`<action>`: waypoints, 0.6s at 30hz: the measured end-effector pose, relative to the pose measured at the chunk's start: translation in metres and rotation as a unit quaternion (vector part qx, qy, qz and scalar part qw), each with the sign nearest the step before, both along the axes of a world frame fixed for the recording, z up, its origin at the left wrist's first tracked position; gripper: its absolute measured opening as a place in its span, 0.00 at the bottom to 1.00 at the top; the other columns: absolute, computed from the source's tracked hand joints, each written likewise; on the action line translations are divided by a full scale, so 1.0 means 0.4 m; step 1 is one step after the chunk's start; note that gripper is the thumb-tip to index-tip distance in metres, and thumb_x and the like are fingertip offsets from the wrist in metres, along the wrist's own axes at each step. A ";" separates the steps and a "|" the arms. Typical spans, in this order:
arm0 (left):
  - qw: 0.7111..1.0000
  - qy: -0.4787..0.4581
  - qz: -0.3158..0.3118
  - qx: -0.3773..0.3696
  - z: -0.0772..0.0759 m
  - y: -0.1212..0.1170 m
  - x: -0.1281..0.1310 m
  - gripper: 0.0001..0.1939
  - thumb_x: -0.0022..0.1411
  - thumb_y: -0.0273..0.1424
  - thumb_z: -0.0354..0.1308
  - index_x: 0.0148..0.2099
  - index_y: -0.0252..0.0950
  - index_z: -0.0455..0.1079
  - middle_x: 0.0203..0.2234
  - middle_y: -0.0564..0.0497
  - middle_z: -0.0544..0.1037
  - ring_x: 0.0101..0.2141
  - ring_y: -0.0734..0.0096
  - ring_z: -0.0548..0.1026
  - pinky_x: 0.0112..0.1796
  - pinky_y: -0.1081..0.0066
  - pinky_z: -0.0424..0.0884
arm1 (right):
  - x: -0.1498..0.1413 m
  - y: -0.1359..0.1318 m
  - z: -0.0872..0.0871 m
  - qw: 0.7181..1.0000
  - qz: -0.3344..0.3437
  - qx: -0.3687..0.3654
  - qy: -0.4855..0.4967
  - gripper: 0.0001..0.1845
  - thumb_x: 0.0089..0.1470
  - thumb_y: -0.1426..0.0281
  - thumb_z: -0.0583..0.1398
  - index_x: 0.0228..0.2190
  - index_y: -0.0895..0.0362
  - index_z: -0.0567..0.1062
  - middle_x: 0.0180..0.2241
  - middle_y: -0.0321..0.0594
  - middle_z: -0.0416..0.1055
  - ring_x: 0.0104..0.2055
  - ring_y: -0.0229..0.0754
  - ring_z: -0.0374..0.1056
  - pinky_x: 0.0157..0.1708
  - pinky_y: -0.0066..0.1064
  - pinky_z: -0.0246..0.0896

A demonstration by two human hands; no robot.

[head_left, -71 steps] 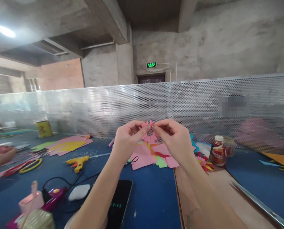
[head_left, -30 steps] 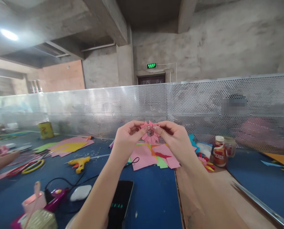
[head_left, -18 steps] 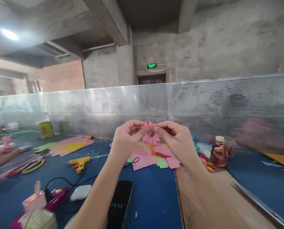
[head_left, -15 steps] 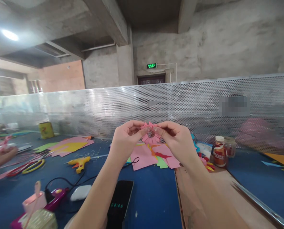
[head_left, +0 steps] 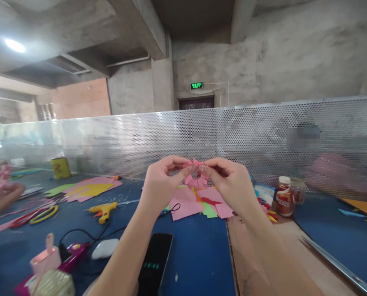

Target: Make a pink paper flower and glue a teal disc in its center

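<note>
Between my two hands is a pink folded-paper ring (head_left: 196, 181), held up in front of me above the table, its pleated segments fanning round an open centre. My left hand (head_left: 169, 176) pinches its upper left side with thumb and fingertips. On the upper right, my right hand (head_left: 225, 176) pinches it the same way, the two thumbs almost meeting. Part of the ring's top edge is hidden by my fingers. Beneath it lie pink paper sheets (head_left: 183, 203) with green, orange and red scraps among them.
A yellow glue gun (head_left: 105, 211), scissors (head_left: 44, 214) and a purple power strip (head_left: 75, 255) lie left. A phone (head_left: 155, 259) rests near my left forearm. Right are a brown-labelled bottle (head_left: 284, 199) and metal tweezers-like tool (head_left: 337, 265). Another person's hand (head_left: 7, 195) holds pink material at far left.
My hands stay pinched on the paper ring, which has shifted very slightly. At far left, the other person's hand has moved a little with its pink material.
</note>
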State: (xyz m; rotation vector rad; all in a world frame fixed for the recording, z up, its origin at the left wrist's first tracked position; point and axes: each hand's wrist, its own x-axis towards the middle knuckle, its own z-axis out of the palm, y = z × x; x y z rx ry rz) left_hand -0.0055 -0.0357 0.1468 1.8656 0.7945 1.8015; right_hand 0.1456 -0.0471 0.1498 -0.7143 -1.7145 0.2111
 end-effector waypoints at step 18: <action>0.997 0.008 -0.063 -0.034 0.007 -0.006 -0.006 0.05 0.50 0.30 0.59 0.32 0.37 0.71 0.28 0.51 0.75 0.31 0.72 0.72 0.34 0.73 0.70 | -0.001 -0.011 0.003 0.998 0.008 0.049 -0.037 0.04 0.54 0.72 0.56 0.29 0.59 0.70 0.26 0.32 0.67 0.28 0.28 0.62 0.28 0.19 0.58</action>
